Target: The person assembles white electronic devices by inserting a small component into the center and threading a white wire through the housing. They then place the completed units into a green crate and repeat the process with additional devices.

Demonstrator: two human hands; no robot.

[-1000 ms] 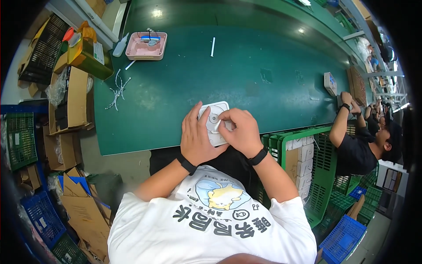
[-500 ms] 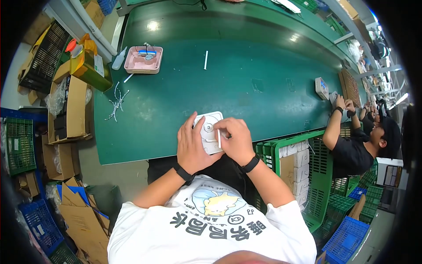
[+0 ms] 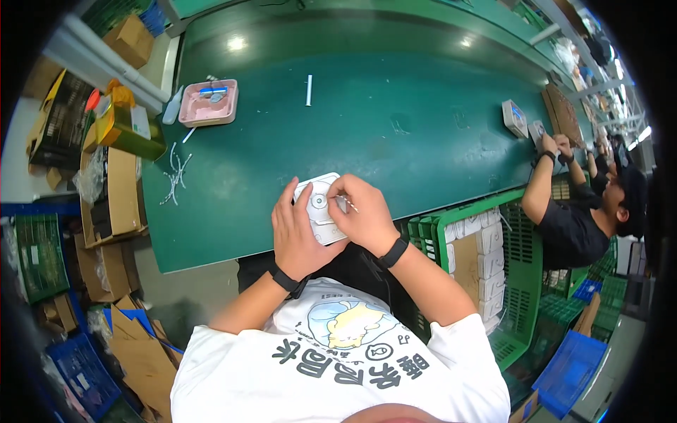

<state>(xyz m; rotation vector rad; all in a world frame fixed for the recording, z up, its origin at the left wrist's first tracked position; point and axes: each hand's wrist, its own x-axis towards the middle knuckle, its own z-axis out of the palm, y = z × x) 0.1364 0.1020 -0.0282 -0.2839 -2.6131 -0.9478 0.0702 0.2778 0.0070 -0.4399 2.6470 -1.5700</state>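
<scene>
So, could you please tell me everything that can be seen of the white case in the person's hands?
The case is white, boxy and round-cornered, and looks like hard plastic. Its visible face carries a round part with a small centre. The left hand grips its left side; the right hand covers part of its right side, with a thin pale strand at the fingers. It is by the near edge of the green table; whether it rests there is unclear.
</scene>
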